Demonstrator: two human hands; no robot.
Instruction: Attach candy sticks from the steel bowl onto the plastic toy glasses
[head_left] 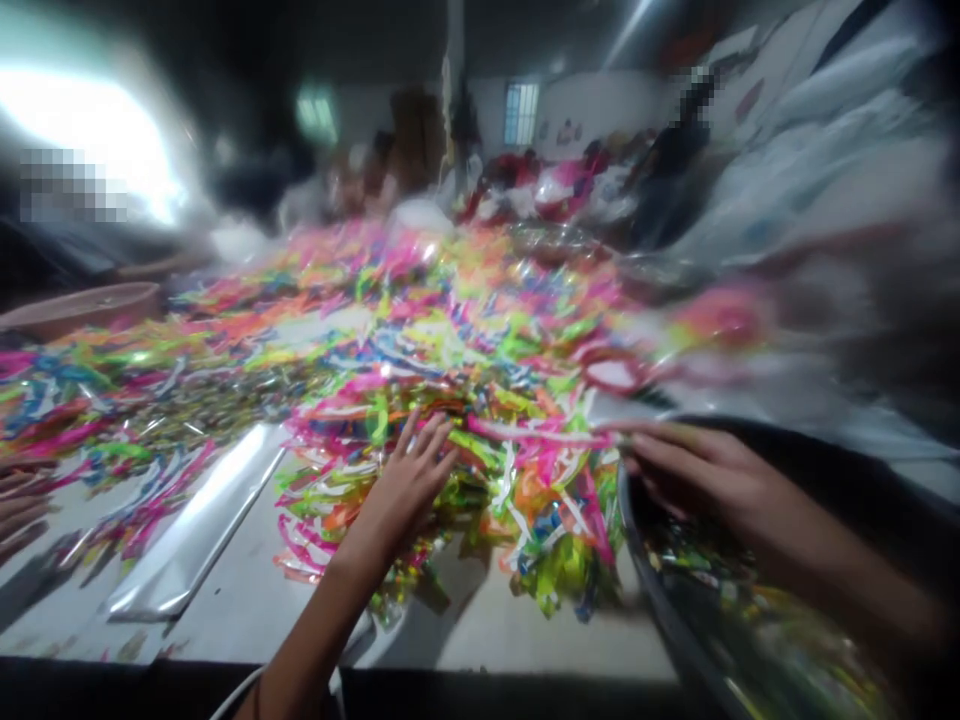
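My left hand [401, 495] lies open on neon plastic strips [480, 400] heaped across the desk [240, 610]; my right hand [697, 470], half-open, grip unclear, rests at the dark basin [637, 545]; white sacks [810, 170] rise beyond.

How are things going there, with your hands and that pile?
Left hand spread on heap of shiny coloured plastic strips. Right hand over rim of dark basin, fingertips at pink strip. Silvery sheet beside heap.

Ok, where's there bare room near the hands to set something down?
Bare tabletop shows between the silver plastic sheet and the left hand, and below the ribbon heap beside the dark basin. Crowded: the heap itself, and the basin under the right hand.
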